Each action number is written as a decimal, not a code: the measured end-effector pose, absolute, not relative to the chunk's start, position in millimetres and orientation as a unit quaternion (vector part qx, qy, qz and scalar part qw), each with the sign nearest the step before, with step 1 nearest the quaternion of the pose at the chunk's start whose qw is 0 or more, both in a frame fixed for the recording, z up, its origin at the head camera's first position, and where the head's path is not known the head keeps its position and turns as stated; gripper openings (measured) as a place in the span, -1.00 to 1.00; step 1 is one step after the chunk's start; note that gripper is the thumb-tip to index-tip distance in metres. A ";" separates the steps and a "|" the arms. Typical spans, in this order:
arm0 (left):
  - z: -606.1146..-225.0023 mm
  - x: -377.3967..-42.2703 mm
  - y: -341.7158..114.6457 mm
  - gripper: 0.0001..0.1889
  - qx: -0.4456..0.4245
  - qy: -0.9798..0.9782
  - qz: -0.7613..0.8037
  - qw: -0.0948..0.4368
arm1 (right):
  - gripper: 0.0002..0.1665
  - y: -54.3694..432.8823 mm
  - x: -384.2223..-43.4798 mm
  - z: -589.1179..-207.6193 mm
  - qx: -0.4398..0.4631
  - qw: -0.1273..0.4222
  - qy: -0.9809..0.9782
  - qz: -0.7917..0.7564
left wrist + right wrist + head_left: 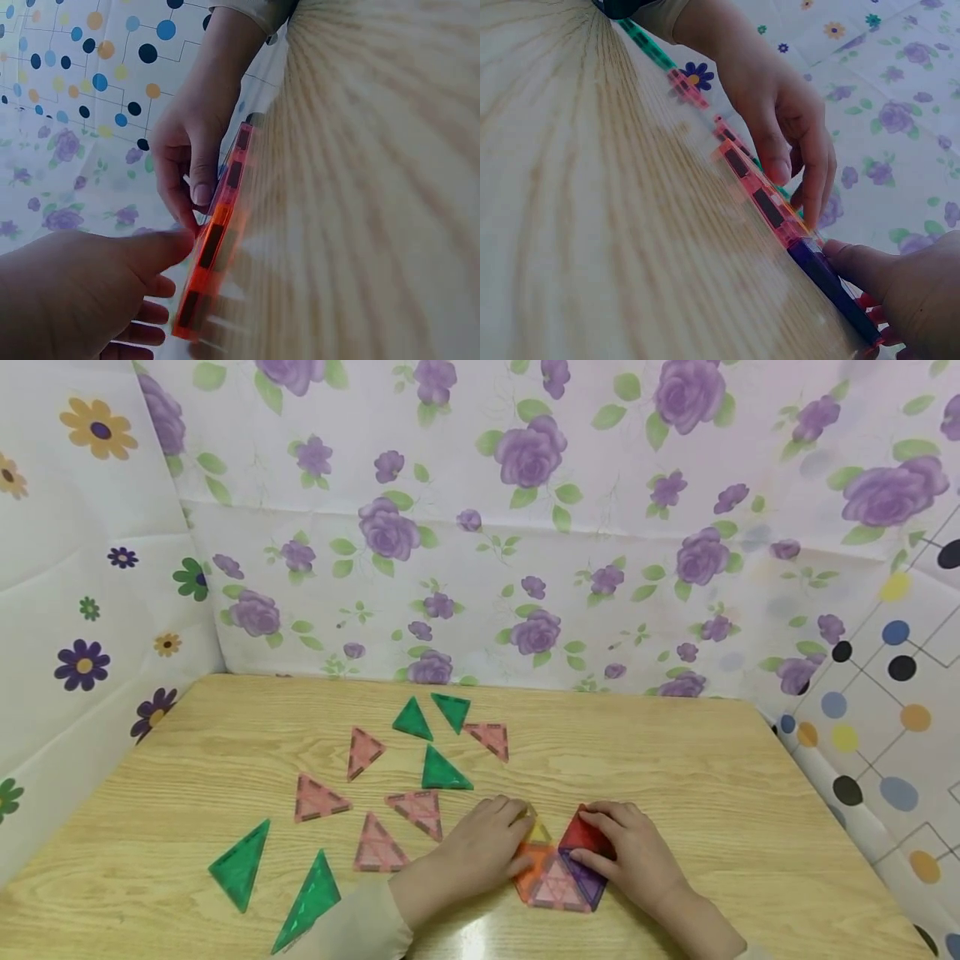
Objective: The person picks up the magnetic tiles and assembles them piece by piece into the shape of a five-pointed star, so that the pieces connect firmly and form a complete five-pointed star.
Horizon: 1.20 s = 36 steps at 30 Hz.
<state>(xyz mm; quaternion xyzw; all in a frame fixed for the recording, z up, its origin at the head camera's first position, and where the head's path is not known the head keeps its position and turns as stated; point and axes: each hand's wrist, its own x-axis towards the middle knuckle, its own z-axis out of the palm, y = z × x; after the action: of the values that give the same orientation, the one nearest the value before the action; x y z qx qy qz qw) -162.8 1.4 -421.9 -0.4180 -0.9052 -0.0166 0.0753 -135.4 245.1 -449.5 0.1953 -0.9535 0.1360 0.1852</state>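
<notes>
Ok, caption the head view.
Left hand and right hand hold clustered flat, multicoloured, translucent tiles on a wood-grained table.

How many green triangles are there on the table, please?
5: three green triangles grouped toward the back, two more at the front left. Others may be hidden under the left hand.

My head view is bright and even, with white glare on the desk (637, 760) near the bottom edge. My wrist views are dimmer, the close grain smeared into streaks, the orange tile (199, 279) faintly reflected, the patterned backdrop (45, 184) soft.
</notes>
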 end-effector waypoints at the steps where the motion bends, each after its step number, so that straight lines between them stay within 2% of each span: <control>1: -420.4 -162.0 -0.2 -0.44 -0.420 -0.904 -0.018 0.073 | -0.40 245.4 -135.4 -449.4 0.196 0.184 -0.954 0.136; 14: -421.7 -139.9 -11.1 -0.25 -0.433 -0.899 -0.019 0.068 | -0.41 245.5 -135.2 -449.4 0.192 0.178 -0.956 0.134; 28: -428.7 -139.1 -14.5 -0.28 -0.436 -0.894 -0.050 0.093 | -0.41 242.9 -133.5 -447.4 0.209 0.181 -0.953 0.126; 36: -428.1 -139.5 -14.3 -0.28 -0.429 -0.899 -0.048 0.069 | -0.38 242.2 -132.1 -447.8 0.241 0.159 -0.951 0.111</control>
<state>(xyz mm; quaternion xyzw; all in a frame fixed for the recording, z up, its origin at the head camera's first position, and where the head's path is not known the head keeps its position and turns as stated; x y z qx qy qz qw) -139.5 -14.3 -428.1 -0.4291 -0.8993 -0.0479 0.0688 -132.1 242.2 -447.8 0.2415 -0.9509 0.1107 0.1586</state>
